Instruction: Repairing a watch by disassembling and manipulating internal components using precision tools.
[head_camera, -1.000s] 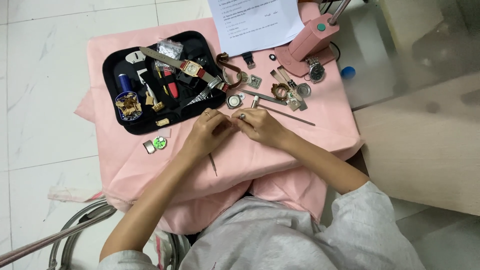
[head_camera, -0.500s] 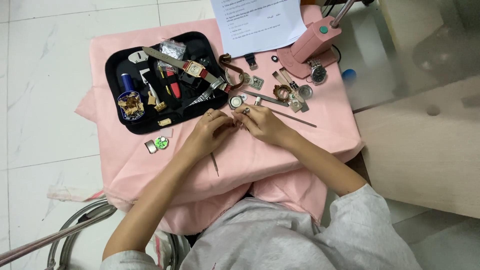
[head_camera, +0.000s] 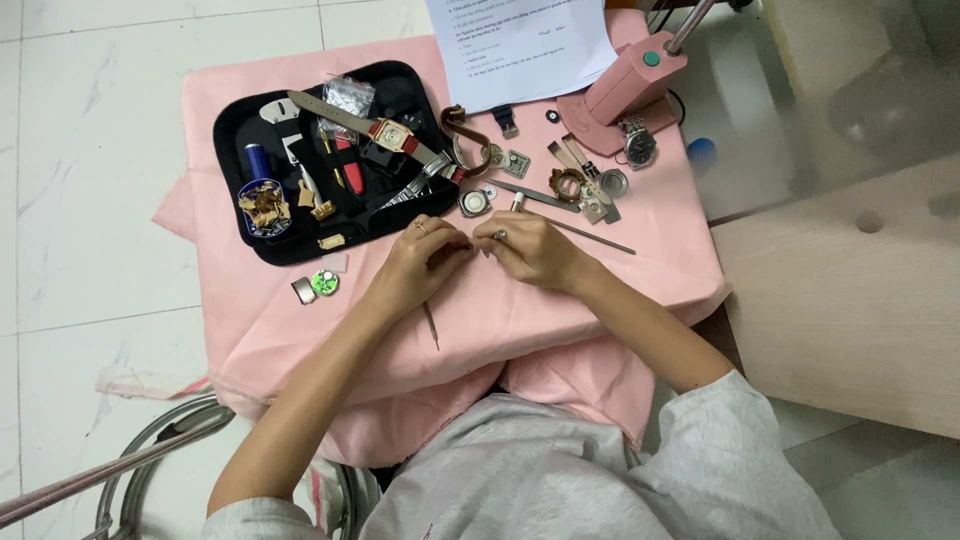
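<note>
Fingertips of the left hand (head_camera: 418, 262) and right hand (head_camera: 525, 247) meet over the pink cloth (head_camera: 560, 300), both hands curled narrow around something small between them; the item itself is too small and too hidden to identify. A thin tool (head_camera: 431, 326) projects from under the left hand toward the person, lying on the cloth. A ring shows on each hand. Just beyond the knuckles lie a round watch case (head_camera: 474, 203) and a metal rod (head_camera: 590, 234) running right from behind the right hand. Left of the hands sits a black tray (head_camera: 240, 140) with a strapped watch (head_camera: 392, 136) and tools. Farther back stand a pink press (head_camera: 630, 85) and a paper sheet (head_camera: 520, 40).
</note>
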